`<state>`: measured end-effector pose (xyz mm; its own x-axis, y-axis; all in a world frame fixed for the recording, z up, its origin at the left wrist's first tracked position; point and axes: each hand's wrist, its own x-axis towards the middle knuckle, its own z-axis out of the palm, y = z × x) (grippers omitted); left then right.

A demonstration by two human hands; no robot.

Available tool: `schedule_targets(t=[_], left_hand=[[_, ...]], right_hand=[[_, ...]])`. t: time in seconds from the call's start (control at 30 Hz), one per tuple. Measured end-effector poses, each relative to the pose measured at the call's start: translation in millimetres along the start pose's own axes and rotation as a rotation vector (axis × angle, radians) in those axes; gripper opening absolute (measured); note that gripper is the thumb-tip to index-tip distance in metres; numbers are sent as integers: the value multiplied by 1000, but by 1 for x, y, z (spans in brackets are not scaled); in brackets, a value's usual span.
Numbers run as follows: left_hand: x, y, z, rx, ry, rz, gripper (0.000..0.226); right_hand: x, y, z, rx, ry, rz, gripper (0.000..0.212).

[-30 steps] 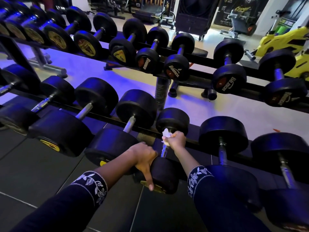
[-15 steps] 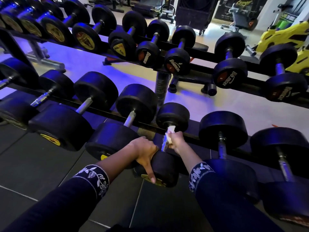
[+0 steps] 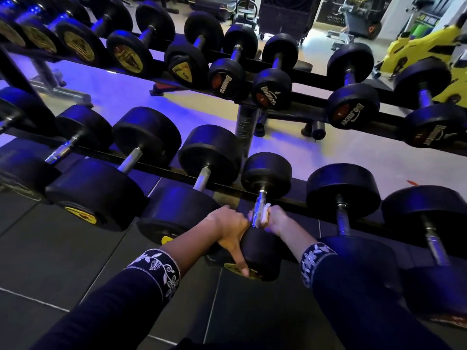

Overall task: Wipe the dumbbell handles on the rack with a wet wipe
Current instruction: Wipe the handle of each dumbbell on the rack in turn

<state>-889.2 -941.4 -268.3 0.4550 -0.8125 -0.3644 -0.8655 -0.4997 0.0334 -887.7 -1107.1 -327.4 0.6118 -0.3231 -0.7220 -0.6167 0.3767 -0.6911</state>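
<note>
Head view puts us low at the near tier of the rack (image 3: 174, 172), over the small dumbbell (image 3: 262, 253) that sits between bigger ones. Our left hand (image 3: 226, 224) grasps its near head, fingers curled over the top and thumb stretched down the end face. Our right hand (image 3: 279, 219) is clenched round the handle (image 3: 259, 200) with the white wipe (image 3: 265, 213) caught between palm and steel. That grip sits at the near end of the bar, just beside the near head. The far stretch of the handle shows bare and shiny up to the far head.

We judge the step in hand to be wiping this one handle. To do it well we should:
- Hold the near head firm with the left hand, so the bar cannot roll on the rack.
- Slide the wipe the whole way to the far head, not just over the middle.
- Twist the right wrist as we go, since the underside is hidden from us and easily missed.
- Spread the wipe flat round the bar; bunched, it would touch only a strip.
- Mind our knuckles where the heads meet the rail.

We cannot tell whether the neighbours to left and right are already done.
</note>
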Motion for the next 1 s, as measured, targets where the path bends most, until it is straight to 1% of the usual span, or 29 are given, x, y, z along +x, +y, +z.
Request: schedule_targets(t=[0.07,0.17,0.2,0.27,0.3,0.33,0.37,0.4,0.43,0.47,0.5,0.53,0.57,0.6,0.63,0.7,0.77,0.83,0.9,0.97,1.0], left_hand=[[2,-1,3,7,13,11,108],[4,-2,4,15,31,25,105],[3,-2,5,10,33,29,104],[2,-3,6,2,53,32,104],[1,-3,8,-4,60,32,106],[1,-3,8,-8,62,31,109],[1,-3,8,-11,66,31,111],[2,-3,8,-48,67,20,111],[3,-3,8,-146,84,-11,107],[5,-1,7,-296,129,-49,98],[9,3,5,-412,207,-94,86],[14,10,2,-481,298,-133,73],[22,21,-3,-483,375,-138,61],[31,34,-10,-454,413,-119,50],[42,51,-18,-428,425,-91,45],[62,88,-33,-473,443,-40,48],[79,126,-48,-560,469,-43,48],[97,159,-56,-585,462,-78,39],[112,186,-58,-596,436,-128,35],[125,203,-56,-628,420,-189,38],[128,210,-54,-661,418,-221,40]], right_hand=[[-14,5,-2,-63,18,-27,39],[-21,1,-2,-187,34,-80,52],[-22,-2,0,-267,62,-119,49],[-28,-10,2,-411,192,-244,37],[-29,-13,-3,-506,251,-281,39],[-36,-17,-7,-533,258,-296,40],[-46,-23,-13,-517,230,-317,38],[-54,-28,-22,-501,213,-338,33],[-61,-33,-31,-517,207,-367,30],[-64,-36,-43,-534,209,-411,29],[-69,-40,-55,-548,223,-451,28],[-72,-44,-69,-542,243,-466,26],[-77,-47,-82,-538,262,-469,24],[-83,-50,-96,-539,268,-479,24],[-89,-55,-111,-556,268,-485,24],[-93,-63,-143,-585,265,-484,24],[-92,-68,-176,-618,296,-483,23],[-92,-71,-204,-740,327,-476,25],[-89,-71,-225,-827,309,-480,25],[-83,-69,-239,-870,301,-480,18],[-79,-66,-244,-848,303,-506,12]])
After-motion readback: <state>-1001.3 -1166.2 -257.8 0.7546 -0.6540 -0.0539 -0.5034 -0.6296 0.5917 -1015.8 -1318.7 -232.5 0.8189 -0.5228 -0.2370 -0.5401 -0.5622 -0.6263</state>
